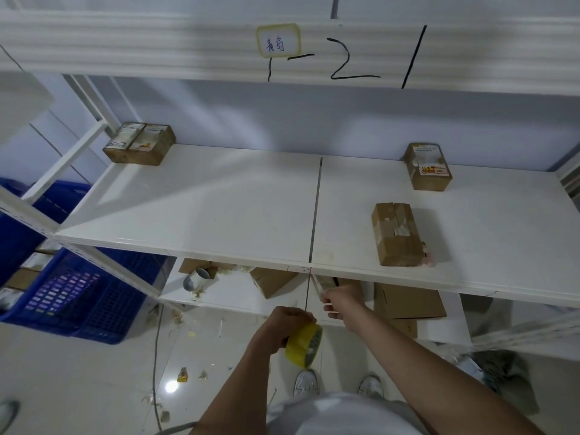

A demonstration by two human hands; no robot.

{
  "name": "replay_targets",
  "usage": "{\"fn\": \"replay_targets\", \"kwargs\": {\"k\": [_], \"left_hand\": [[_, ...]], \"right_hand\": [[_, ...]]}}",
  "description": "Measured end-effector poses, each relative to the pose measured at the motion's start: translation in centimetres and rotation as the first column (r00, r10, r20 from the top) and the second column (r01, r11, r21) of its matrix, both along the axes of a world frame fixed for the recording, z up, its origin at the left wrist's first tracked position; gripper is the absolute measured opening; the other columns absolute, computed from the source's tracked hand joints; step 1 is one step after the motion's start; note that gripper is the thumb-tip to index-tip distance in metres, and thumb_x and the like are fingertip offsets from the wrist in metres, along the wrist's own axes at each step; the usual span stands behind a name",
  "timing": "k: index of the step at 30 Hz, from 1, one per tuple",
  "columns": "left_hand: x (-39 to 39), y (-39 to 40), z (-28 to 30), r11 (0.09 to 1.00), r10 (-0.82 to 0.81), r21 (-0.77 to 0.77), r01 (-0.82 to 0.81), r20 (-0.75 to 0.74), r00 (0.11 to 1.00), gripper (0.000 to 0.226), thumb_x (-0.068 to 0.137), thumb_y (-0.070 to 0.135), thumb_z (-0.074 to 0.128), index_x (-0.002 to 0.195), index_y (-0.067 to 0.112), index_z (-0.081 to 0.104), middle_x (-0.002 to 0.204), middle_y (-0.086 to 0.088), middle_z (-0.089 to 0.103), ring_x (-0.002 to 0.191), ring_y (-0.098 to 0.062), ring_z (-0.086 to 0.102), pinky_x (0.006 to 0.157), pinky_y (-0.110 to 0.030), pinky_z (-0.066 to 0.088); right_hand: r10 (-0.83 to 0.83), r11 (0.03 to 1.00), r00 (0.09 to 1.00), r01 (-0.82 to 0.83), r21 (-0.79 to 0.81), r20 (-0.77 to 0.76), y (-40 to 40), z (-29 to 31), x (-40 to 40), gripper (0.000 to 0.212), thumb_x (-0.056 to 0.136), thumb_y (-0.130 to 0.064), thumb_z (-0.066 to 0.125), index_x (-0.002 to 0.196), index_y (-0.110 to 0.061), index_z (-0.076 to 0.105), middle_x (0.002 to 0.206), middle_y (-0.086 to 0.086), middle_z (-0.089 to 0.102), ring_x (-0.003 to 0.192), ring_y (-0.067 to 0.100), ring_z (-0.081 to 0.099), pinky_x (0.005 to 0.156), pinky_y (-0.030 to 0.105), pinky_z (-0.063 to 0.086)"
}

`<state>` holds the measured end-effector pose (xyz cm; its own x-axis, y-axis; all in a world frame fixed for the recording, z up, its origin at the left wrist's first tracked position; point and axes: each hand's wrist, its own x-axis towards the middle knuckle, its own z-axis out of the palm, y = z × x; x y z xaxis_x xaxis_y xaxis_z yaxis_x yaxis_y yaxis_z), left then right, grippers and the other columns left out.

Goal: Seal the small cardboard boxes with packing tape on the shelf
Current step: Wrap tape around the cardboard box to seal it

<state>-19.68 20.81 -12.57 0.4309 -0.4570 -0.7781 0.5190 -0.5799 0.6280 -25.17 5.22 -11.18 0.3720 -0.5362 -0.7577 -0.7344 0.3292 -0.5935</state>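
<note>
While both hands sit low in my view, below the front edge of the shelf [219, 196], I note the left hand [284, 324] clenched around a yellow roll of packing tape [304, 345]. The right hand [340, 299] pinches the free end of a clear tape strip [317, 285] drawn up and away from the roll; its fingers are closed on the strip.

Containers: a blue plastic crate [91, 296] stands on the floor to the left, under the shelf corner. Through its mesh I see pale packets and something brown, too dim to name. On the lower shelf level lie flat cardboard pieces [408, 301] and a small white roll [196, 277].

Task items on the shelf top: nearest, right of the panel seam, a plain brown box [397, 235] lies with its top flap seam open, scraps of old tape on it. Farther back on the right stands a labelled box [427, 167], wrapped in glossy tape. At the far left corner sit two small boxes [139, 143] side by side, touching, printed labels up.

Above, the upper beam bears a yellow-edged tag [277, 40] and black handwritten marks.
</note>
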Motion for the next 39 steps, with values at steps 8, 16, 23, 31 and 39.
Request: {"fn": "replay_targets", "kwargs": {"k": [8, 16, 23, 31, 39], "left_hand": [[1.3, 1.6, -0.1, 0.977, 0.198, -0.075, -0.199, -0.013, 0.980, 0.013, 0.091, 0.028, 0.071, 0.093, 0.019, 0.080, 0.113, -0.011, 0.067, 0.103, -0.034, 0.065, 0.083, -0.049, 0.060], [2.4, 0.9, 1.9, 0.962, 0.242, -0.133, -0.237, 0.029, 0.970, 0.032, 0.081, 0.037, 0.080, 0.104, 0.015, 0.076, 0.114, -0.012, 0.067, 0.102, -0.032, 0.066, 0.081, -0.046, 0.061], [2.1, 1.1, 3.7, 0.954, 0.250, -0.191, -0.233, 0.074, 0.965, 0.029, 0.088, 0.034, 0.074, 0.106, 0.012, 0.071, 0.110, -0.015, 0.068, 0.099, -0.033, 0.068, 0.085, -0.050, 0.059], [0.3, 1.1, 6.9, 0.954, 0.213, -0.240, -0.177, 0.132, 0.968, 0.030, 0.091, 0.034, 0.070, 0.112, 0.013, 0.070, 0.103, -0.010, 0.075, 0.089, -0.025, 0.074, 0.069, -0.035, 0.060], [-0.2, 2.2, 8.8, 0.977, 0.128, -0.193, -0.091, 0.191, 0.973, 0.011, 0.093, 0.032, 0.068, 0.096, 0.024, 0.076, 0.097, -0.007, 0.075, 0.084, -0.021, 0.073, 0.070, -0.033, 0.060]], "right_hand": [[0.046, 0.980, 0.999, -0.043, 0.195, -0.012, -0.2, -0.3, -0.6, 0.017, 0.096, -0.013, 0.063, 0.109, -0.002, 0.066, 0.082, 0.006, 0.064, 0.068, 0.019, 0.059, 0.059, 0.029, 0.050], [0.037, 0.978, 0.999, -0.034, 0.207, -0.011, -0.2, -0.4, -0.7, 0.016, 0.099, -0.014, 0.059, 0.087, -0.004, 0.064, 0.081, 0.008, 0.063, 0.069, 0.020, 0.060, 0.061, 0.029, 0.051], [0.126, 0.992, 0.992, -0.126, 0.018, -0.011, 0.3, 2.3, -0.5, 0.018, 0.098, -0.018, 0.055, 0.085, -0.006, 0.060, 0.079, 0.008, 0.063, 0.059, 0.019, 0.055, 0.058, 0.029, 0.048], [0.469, 0.882, 0.858, -0.441, -0.165, 0.209, 1.8, 7.6, -0.2, 0.027, 0.091, -0.039, 0.071, 0.097, -0.013, 0.077, 0.098, 0.006, 0.073, 0.087, 0.018, 0.070, 0.076, 0.033, 0.062], [0.458, 0.880, 0.877, -0.423, -0.216, 0.146, 1.7, 8.0, 0.5, 0.005, 0.085, -0.010, 0.077, 0.080, -0.010, 0.077, 0.092, 0.008, 0.075, 0.091, 0.023, 0.071, 0.082, 0.038, 0.062]]}}
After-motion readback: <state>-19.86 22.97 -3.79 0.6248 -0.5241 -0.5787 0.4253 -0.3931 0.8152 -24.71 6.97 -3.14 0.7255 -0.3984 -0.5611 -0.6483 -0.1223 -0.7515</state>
